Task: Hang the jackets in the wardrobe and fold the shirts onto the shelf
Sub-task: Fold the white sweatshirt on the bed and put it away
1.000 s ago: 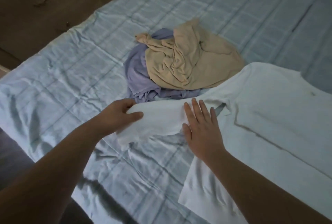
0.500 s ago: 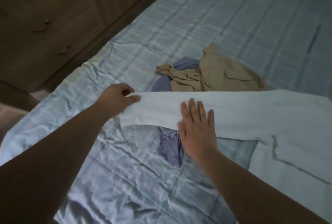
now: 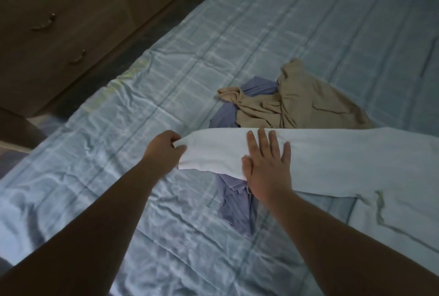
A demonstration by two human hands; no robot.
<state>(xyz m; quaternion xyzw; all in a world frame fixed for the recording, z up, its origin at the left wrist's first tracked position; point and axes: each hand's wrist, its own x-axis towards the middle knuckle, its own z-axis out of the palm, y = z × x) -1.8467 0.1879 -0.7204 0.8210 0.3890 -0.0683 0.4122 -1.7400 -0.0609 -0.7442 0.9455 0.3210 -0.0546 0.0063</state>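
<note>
White shirt (image 3: 332, 160) lies on bed (image 3: 166, 82); sleeve stretched betw. hands. Left hand (image 3: 164, 150) fingers pinch the cuff, right hand (image 3: 266, 167) fingers flat, spread, pressing sleeve. Prob. soft, light, limp; grip at seams.

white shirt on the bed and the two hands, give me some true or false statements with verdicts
1. The left hand pinches the end of the white shirt sleeve. True.
2. The right hand grips a bunched fistful of the sleeve. False: it lies flat on the sleeve, fingers straight and spread.
3. The beige garment lies crumpled on top of the lavender garment. True.
4. The white shirt is already folded into a neat square. False: its sleeve is stretched out sideways.
5. The white sleeve crosses over part of the lavender garment. True.
6. The clothes lie on a bare wooden floor. False: they lie on a pale blue checked bedsheet.
</note>
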